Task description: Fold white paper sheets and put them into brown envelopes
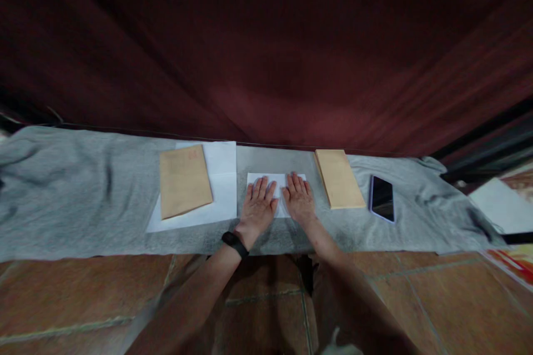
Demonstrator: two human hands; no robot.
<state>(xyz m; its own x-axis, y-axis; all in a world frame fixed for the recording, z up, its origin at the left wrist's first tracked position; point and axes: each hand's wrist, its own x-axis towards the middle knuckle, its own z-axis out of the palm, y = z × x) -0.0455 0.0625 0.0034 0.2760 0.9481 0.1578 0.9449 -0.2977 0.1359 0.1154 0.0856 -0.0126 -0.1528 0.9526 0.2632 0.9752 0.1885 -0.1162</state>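
A small white sheet of paper [281,209] lies on the grey cloth, partly covered by both hands. My left hand [257,206] rests flat on its left part, fingers stretched forward, with a black band on the wrist. On its right part my right hand [300,199] is also laid flat, fingers spread a little. Neither hand grips anything. To the left, a brown paper envelope [185,183] with faint reddish marks lies over larger white sheets [225,188]. A stack of brown envelopes or folded brown paper [341,180] sits just right of my right hand.
Grey cloth [83,194] covers the long narrow surface. A phone with a purple edge [382,198] lies at the right. Behind hangs a dark red curtain [275,77]. Tiled floor [266,319] shows in front. Papers [506,208] lie at the far right.
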